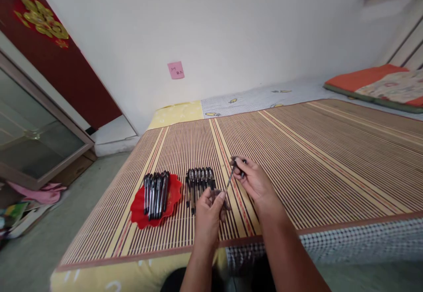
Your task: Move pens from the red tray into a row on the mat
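Observation:
A slim dark pen [230,178] slants between my two hands above the striped mat. My left hand [209,210] closes on its lower end, thumb against fingers. My right hand [254,178] pinches the upper end, and a small black piece [243,168] shows among its fingers; I cannot tell whether it is a cap. Left of my hands, a row of black pens [199,178] lies side by side on the mat, partly covered by my left hand. Farther left, several capped black pens [156,195] lie on a red scalloped plate [176,190].
The striped mat [284,151] covers a bed with yellow and checked cloth at its edges. A folded orange and floral quilt [370,80] lies at the far right. A pink note [176,70] is on the white wall. A glass-panelled door [33,120] stands left.

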